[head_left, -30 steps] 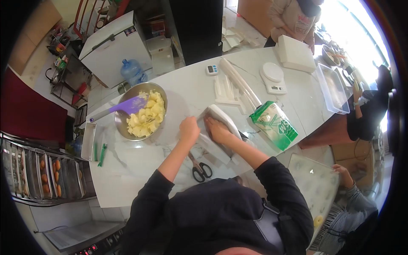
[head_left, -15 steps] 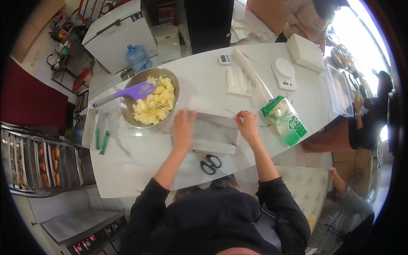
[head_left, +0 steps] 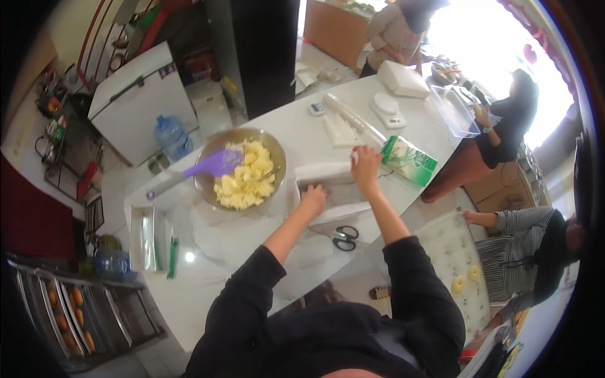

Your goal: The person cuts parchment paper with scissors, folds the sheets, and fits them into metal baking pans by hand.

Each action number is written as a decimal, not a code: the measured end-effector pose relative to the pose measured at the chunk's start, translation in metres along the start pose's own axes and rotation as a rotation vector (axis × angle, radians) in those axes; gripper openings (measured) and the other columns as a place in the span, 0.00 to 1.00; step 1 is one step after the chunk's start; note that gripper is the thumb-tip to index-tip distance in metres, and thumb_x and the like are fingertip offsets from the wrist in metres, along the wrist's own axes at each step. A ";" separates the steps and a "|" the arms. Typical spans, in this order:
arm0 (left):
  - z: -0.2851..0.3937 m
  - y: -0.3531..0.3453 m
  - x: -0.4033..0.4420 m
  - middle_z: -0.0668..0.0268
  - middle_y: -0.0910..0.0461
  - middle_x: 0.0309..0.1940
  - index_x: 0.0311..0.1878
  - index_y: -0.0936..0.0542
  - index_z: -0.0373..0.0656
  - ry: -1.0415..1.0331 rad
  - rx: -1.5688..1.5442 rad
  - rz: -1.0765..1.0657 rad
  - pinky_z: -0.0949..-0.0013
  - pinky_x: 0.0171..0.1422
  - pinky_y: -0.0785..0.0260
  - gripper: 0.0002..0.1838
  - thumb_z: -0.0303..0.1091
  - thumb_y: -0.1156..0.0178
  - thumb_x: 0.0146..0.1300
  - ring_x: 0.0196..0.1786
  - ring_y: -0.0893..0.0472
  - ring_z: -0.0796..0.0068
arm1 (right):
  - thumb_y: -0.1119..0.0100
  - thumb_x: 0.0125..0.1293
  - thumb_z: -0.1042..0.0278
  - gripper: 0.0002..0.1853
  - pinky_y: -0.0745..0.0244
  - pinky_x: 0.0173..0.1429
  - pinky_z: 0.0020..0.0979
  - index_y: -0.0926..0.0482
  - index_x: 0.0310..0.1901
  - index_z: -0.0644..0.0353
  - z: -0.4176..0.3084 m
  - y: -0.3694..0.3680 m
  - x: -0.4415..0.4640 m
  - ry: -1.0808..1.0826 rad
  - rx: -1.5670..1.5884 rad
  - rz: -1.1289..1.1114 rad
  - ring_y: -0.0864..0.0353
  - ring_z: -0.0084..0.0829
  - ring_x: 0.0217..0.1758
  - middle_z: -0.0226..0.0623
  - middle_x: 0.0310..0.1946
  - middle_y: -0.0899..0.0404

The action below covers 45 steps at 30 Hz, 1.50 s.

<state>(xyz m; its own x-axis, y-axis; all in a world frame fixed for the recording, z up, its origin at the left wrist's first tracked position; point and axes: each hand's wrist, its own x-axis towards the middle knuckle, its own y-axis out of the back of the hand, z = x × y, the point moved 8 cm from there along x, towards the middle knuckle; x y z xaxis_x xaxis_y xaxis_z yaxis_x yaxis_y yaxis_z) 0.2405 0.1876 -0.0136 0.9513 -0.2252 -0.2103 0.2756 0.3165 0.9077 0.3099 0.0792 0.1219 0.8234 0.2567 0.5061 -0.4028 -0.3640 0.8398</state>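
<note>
A rectangular loaf pan (head_left: 343,213) lies on the table in front of me, with white paper liner (head_left: 322,170) along its inside and over its rim. My left hand (head_left: 314,198) reaches into the left end of the pan, its fingers apart and pointing down, the tips partly hidden. At the far right corner, my right hand (head_left: 365,166) pinches the edge of the liner. Black-handled scissors (head_left: 345,238) rest just on the near side of the pan. To the left, a steel bowl (head_left: 203,192) holds pale yellow creamy mix (head_left: 249,183) and a purple spatula (head_left: 217,164).
Another metal pan (head_left: 145,242) and a green stick-like item (head_left: 172,255) lie at left. A green-white packet (head_left: 409,160), plastic roll (head_left: 353,118), scale (head_left: 387,110) and timer (head_left: 316,109) lie beyond. At right a person holds a large tray (head_left: 450,252); other people stand behind.
My left hand has gone from the pan's left end down into it. The white liner now shows along the pan's walls. My view has turned, and the person with the tray shows more fully.
</note>
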 end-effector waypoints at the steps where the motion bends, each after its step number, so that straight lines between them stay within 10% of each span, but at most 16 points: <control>1: 0.004 0.004 0.001 0.59 0.38 0.60 0.55 0.26 0.49 0.001 0.031 -0.006 0.50 0.58 0.37 0.22 0.31 0.46 0.54 0.60 0.36 0.56 | 0.44 0.52 0.74 0.08 0.36 0.47 0.39 0.23 0.35 0.54 -0.012 0.004 -0.008 0.042 -0.047 -0.061 0.27 0.40 0.44 0.38 0.36 0.24; 5: 0.015 0.011 0.009 0.61 0.32 0.53 0.43 0.20 0.42 -0.019 0.088 0.032 0.49 0.55 0.36 0.14 0.29 0.43 0.51 0.57 0.33 0.59 | 0.44 0.46 0.72 0.10 0.27 0.43 0.40 0.19 0.32 0.54 0.003 -0.088 -0.069 -0.024 0.219 -0.752 0.22 0.44 0.37 0.41 0.30 0.21; 10: 0.010 -0.007 0.023 0.56 0.28 0.45 0.37 0.20 0.35 -0.254 -0.086 0.169 0.55 0.53 0.32 0.11 0.25 0.40 0.46 0.50 0.28 0.55 | 0.35 0.42 0.69 0.15 0.33 0.55 0.38 0.22 0.36 0.60 0.006 -0.101 -0.072 0.025 0.238 -0.725 0.29 0.45 0.51 0.49 0.39 0.24; 15: -0.004 0.017 0.005 0.54 0.26 0.43 0.32 0.20 0.32 -0.009 -0.005 0.111 0.58 0.52 0.30 0.09 0.27 0.42 0.48 0.47 0.26 0.54 | 0.36 0.44 0.69 0.16 0.27 0.50 0.38 0.22 0.36 0.67 0.033 -0.114 -0.061 0.005 -0.078 -0.686 0.23 0.46 0.46 0.51 0.42 0.24; 21: 0.025 0.008 0.007 0.56 0.26 0.42 0.33 0.19 0.38 -0.364 -0.165 -0.082 0.55 0.47 0.29 0.09 0.31 0.44 0.51 0.48 0.26 0.58 | 0.40 0.46 0.72 0.08 0.24 0.46 0.37 0.19 0.29 0.64 -0.024 -0.124 -0.072 0.304 0.179 -0.979 0.19 0.44 0.39 0.50 0.35 0.20; 24: 0.017 0.013 -0.003 0.56 0.26 0.43 0.32 0.19 0.42 -0.151 0.094 0.004 0.55 0.45 0.29 0.08 0.30 0.46 0.52 0.48 0.26 0.58 | 0.41 0.45 0.72 0.14 0.24 0.46 0.39 0.22 0.35 0.68 -0.018 -0.105 -0.069 0.137 0.116 -1.051 0.21 0.48 0.42 0.56 0.41 0.24; 27: 0.002 0.017 -0.006 0.57 0.27 0.44 0.36 0.20 0.44 -0.048 0.334 0.136 0.54 0.45 0.29 0.09 0.30 0.48 0.54 0.47 0.25 0.56 | 0.40 0.44 0.72 0.21 0.25 0.47 0.41 0.27 0.42 0.72 0.023 -0.120 -0.057 -0.006 -0.012 -0.657 0.24 0.53 0.44 0.62 0.46 0.31; 30: 0.005 0.031 -0.010 0.50 0.27 0.43 0.41 0.23 0.38 0.033 0.161 0.132 0.54 0.50 0.32 0.12 0.25 0.50 0.54 0.47 0.25 0.54 | 0.41 0.44 0.73 0.25 0.26 0.49 0.41 0.32 0.45 0.74 0.026 -0.131 -0.057 -0.061 0.065 -0.756 0.26 0.58 0.45 0.66 0.49 0.39; 34: 0.007 0.042 -0.011 0.57 0.27 0.42 0.46 0.24 0.45 -0.007 0.049 0.153 0.59 0.44 0.29 0.13 0.29 0.48 0.56 0.44 0.25 0.58 | 0.44 0.47 0.75 0.15 0.28 0.50 0.39 0.26 0.39 0.70 0.022 -0.108 -0.033 -0.061 0.129 -0.656 0.24 0.47 0.46 0.55 0.43 0.26; 38: 0.025 0.111 -0.110 0.58 0.27 0.42 0.43 0.24 0.44 -0.163 -0.344 0.390 0.61 0.44 0.30 0.12 0.27 0.45 0.55 0.44 0.25 0.59 | 0.46 0.53 0.75 0.13 0.29 0.49 0.39 0.24 0.43 0.62 -0.029 0.014 -0.047 -0.159 0.565 -0.091 0.22 0.44 0.43 0.47 0.39 0.22; 45: -0.087 0.081 -0.351 0.61 0.28 0.45 0.43 0.23 0.46 0.019 -0.448 0.616 0.61 0.55 0.38 0.12 0.26 0.45 0.55 0.50 0.29 0.58 | 0.37 0.51 0.68 0.18 0.37 0.58 0.39 0.24 0.45 0.60 -0.171 0.034 -0.223 -0.213 0.591 -0.305 0.29 0.40 0.53 0.39 0.43 0.23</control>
<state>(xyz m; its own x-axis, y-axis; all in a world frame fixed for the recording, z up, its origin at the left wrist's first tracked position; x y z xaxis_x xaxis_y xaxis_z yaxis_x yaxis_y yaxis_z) -0.0592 0.3728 0.1026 0.9524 0.1284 0.2765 -0.2804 0.7248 0.6293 0.0441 0.1632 0.0707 0.9499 0.2658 0.1644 0.0942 -0.7451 0.6602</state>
